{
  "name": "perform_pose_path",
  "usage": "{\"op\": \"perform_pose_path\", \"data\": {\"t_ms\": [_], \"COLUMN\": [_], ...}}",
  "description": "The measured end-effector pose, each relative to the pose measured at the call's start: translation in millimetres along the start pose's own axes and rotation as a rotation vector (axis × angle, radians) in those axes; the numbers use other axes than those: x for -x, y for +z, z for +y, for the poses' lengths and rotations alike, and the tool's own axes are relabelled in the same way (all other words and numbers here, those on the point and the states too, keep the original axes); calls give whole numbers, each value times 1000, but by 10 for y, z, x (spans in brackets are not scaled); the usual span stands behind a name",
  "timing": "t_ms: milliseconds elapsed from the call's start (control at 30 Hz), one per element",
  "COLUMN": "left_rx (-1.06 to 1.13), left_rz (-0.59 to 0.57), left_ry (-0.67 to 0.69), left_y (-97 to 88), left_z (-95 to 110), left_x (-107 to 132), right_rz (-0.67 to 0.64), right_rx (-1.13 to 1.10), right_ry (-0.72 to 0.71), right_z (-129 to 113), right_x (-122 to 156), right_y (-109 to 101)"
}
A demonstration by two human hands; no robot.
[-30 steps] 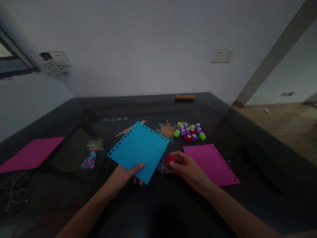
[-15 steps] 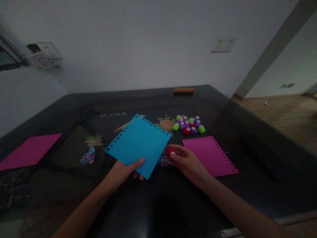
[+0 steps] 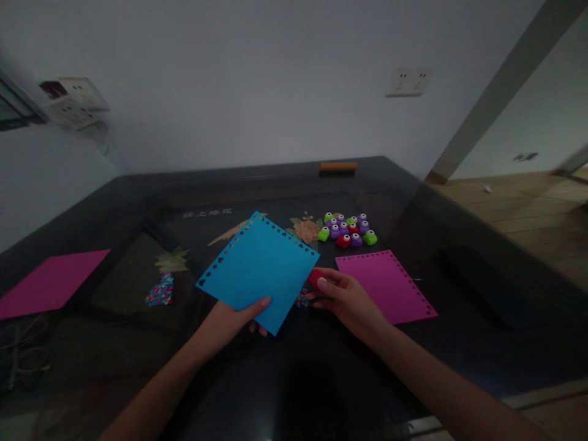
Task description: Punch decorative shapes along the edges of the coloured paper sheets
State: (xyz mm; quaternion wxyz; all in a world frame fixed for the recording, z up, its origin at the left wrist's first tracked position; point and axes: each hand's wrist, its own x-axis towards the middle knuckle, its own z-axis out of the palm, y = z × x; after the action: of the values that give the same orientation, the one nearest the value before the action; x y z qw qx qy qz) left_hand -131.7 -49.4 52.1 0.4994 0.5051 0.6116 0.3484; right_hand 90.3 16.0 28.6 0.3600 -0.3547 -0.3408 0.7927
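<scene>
My left hand point(image 3: 245, 315) pinches a blue sheet of paper point(image 3: 260, 269) near its lower corner, thumb on top and fingers beneath. Small shaped holes run along the sheet's two upper edges. Closed around a red craft punch point(image 3: 316, 278), my right hand point(image 3: 346, 300) has its thumb on the punch's button. The punch sits at the sheet's right edge, just below the right corner; whether paper is inside its slot is hidden. Under that spot lies a small pile of coloured paper bits point(image 3: 302, 299), partly covered by the sheet and hand.
Several green, purple and red punches point(image 3: 346, 228) stand grouped behind my right hand. A pink sheet with punched edges point(image 3: 386, 285) lies at right, another pink sheet point(image 3: 55, 282) far left. Confetti point(image 3: 160, 290) lies left on the dark table point(image 3: 239, 398). An orange bar point(image 3: 339, 166) rests by the wall.
The view has shifted slightly. Both hands keep their holds, and the red punch now sits closer against the blue sheet's right edge.
</scene>
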Motion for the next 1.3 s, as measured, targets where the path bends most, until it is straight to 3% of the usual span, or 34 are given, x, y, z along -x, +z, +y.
{"op": "perform_pose_path", "data": {"t_ms": [1300], "left_rx": [-122], "left_rz": [-30], "left_ry": [-13], "left_y": [-11], "left_z": [-3], "left_x": [3], "right_rz": [56], "right_rx": [41], "right_ry": [-11], "right_z": [17], "right_x": [15], "right_y": [26]}}
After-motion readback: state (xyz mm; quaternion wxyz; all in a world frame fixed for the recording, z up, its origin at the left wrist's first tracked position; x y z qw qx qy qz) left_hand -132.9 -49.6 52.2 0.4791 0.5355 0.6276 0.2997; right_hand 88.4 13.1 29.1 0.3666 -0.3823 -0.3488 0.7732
